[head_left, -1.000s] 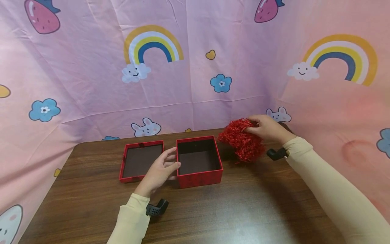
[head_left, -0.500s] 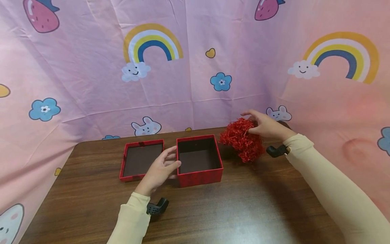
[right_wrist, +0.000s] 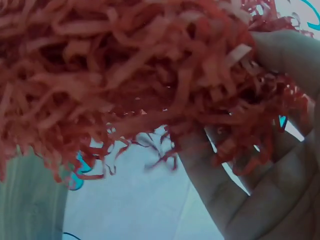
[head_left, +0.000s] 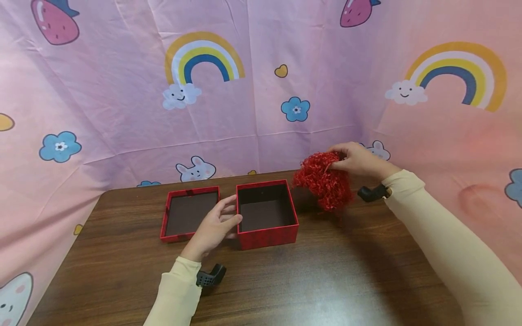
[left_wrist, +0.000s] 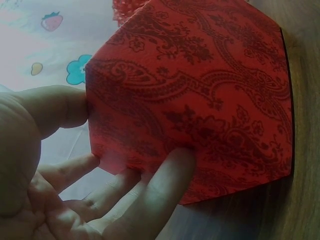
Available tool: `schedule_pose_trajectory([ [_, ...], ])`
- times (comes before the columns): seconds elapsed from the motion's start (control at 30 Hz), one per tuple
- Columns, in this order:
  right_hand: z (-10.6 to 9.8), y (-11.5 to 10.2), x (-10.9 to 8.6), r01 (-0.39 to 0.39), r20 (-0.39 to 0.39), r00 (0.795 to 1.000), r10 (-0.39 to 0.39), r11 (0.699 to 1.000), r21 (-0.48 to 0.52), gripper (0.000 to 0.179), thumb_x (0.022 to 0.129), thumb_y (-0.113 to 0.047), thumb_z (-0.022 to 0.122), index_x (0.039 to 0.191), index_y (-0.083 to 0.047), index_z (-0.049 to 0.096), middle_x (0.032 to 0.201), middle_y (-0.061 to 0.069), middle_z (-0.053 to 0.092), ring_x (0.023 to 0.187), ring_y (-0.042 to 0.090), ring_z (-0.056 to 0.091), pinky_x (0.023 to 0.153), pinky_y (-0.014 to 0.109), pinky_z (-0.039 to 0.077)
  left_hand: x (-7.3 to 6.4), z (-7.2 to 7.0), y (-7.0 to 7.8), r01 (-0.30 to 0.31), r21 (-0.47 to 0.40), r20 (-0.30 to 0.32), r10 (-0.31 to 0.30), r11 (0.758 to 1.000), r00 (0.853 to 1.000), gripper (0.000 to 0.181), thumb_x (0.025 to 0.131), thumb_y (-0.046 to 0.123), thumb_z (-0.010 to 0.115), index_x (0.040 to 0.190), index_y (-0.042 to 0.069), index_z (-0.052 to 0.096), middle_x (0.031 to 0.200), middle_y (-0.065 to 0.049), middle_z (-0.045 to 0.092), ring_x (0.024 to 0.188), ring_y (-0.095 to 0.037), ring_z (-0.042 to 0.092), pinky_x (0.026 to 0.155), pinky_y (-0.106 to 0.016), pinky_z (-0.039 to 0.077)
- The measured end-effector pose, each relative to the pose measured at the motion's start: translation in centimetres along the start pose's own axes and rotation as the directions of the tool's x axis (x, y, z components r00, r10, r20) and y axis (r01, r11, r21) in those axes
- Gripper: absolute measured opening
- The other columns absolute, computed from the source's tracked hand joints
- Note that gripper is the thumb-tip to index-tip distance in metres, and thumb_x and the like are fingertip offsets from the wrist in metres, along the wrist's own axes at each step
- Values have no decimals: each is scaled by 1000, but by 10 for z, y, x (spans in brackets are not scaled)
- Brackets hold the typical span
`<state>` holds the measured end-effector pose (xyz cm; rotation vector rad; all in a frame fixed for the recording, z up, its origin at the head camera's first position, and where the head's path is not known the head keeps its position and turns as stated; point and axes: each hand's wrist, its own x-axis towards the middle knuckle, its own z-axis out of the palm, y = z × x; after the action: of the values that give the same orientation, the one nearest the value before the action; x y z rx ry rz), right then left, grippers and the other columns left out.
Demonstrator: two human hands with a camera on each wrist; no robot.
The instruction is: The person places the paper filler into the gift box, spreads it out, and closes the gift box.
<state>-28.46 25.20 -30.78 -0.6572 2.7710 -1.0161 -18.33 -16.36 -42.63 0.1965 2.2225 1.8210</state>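
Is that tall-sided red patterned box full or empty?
Empty, by the head view: the tall-sided red patterned box stands open, with only its bare dark interior showing.

Head: high, facing forward and down over bench (head_left: 293,280) and cloth (head_left: 236,108).
Left wrist: close, facing the patterned outside of the box (left_wrist: 200,95).
Right wrist: very near red shreds (right_wrist: 125,65).
Shared by all three: red shreds, cloth.

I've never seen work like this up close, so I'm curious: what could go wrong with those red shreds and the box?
The red shreds in the right hand are loose and stringy, so some might drop onto the table. The left hand touches the red box at its left side, so a bump could perhaps shift it.
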Motion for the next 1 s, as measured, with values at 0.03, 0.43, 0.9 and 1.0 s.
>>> schedule_pose_trajectory([
  [0.03, -2, -2, 1, 10, -13, 1000, -11, 999, -34, 22, 96, -14, 73, 118, -10, 73, 101, 5, 74, 90, 19, 65, 79, 30, 54, 0, 0, 0, 1, -2, -1, -1, 1000, 1000, 69, 101, 18, 69, 160, 21, 34, 157, -23, 39, 136, -40, 52, 88, -51, 61],
  [0.43, -26, -26, 5, 13, -71, 997, -18, 997, -74, 24, 98, -15, 70, 120, -5, 70, 97, 9, 72, 82, 20, 64, 68, 28, 55, 0, 1, 1, 8, -2, -4, -8, 1000, 1000, 67, 102, 16, 67, 160, 23, 34, 157, -22, 38, 136, -41, 52, 88, -51, 61],
  [0.9, -40, -39, 10, -14, -111, 994, 0, 993, -118, 23, 98, -22, 69, 115, -6, 71, 103, 11, 73, 91, 24, 63, 76, 35, 52, 1, 0, 0, 11, -31, 6, -11, 999, 1000, 69, 100, 18, 70, 159, 23, 35, 157, -23, 40, 135, -41, 54, 85, -50, 62],
  [1.0, -41, -40, 10, -10, -103, 995, -1, 994, -111, 23, 99, -23, 69, 115, -6, 71, 99, 10, 72, 88, 23, 63, 72, 33, 52, 1, 0, -1, 11, -43, 12, -10, 999, 1000, 68, 100, 19, 70, 159, 24, 35, 156, -22, 40, 134, -41, 54, 85, -50, 62],
])
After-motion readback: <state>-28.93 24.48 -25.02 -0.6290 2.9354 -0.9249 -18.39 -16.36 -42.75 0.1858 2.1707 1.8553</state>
